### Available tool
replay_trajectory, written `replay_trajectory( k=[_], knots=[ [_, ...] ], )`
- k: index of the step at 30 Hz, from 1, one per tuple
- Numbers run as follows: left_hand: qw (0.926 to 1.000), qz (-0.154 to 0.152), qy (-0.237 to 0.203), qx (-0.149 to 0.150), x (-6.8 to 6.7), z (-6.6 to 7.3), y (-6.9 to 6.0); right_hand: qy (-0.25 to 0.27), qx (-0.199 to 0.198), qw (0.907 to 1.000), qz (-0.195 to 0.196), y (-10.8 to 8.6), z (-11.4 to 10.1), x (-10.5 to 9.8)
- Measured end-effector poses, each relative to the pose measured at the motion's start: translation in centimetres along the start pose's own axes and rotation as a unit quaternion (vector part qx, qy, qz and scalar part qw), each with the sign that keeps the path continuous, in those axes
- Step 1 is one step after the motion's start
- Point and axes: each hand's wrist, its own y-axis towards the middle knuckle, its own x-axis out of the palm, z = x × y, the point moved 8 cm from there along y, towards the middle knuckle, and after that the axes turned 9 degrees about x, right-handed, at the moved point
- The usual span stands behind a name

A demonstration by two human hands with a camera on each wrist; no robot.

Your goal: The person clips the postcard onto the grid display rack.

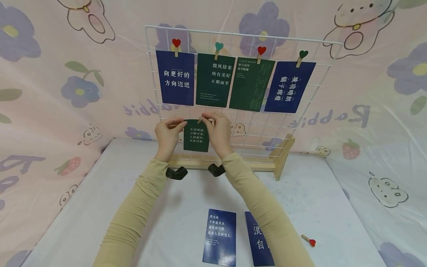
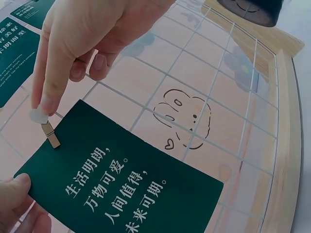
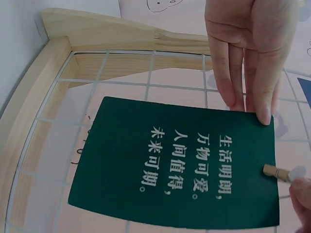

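A small dark green card with white writing (image 1: 196, 141) stands upright against the lower part of the white wire grid (image 1: 247, 142). My left hand (image 1: 167, 136) pinches its upper left corner, thumb in front. At the card's top edge, my right hand (image 1: 218, 131) pinches a wooden clip (image 2: 51, 136) with a pale round end. In the right wrist view the jaws of the clip (image 3: 276, 173) lie over the card's edge. Whether the clip also grips a grid wire, I cannot tell.
Several cards, one of them a blue card (image 1: 175, 78), hang above from heart clips. On the white table (image 1: 160, 230) lie a blue card (image 1: 219, 237), another blue card (image 1: 258, 241) partly under my right sleeve, and a red heart clip (image 1: 308, 240). A wooden foot (image 1: 282, 157) supports the grid.
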Motion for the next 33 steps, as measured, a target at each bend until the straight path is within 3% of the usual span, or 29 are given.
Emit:
replay_trajectory(
  k=[12,22,28,33],
  knots=[
    [1.0,-0.001,0.006,0.005,-0.1,-0.2,-0.3,0.101,0.011,0.9948,0.005,-0.5,1.4,-1.4],
    [0.999,0.001,-0.044,0.003,-0.8,0.1,-0.6,0.179,0.071,0.9786,-0.072,-1.2,4.1,-1.9],
    [0.9945,-0.036,-0.098,-0.009,-1.2,1.6,-1.6,0.209,0.114,0.963,-0.125,-2.1,5.9,-2.3],
    [0.9881,-0.079,-0.125,-0.042,-0.6,0.3,-2.7,0.219,0.159,0.9495,-0.158,-3.4,7.4,-3.2]
  ],
)
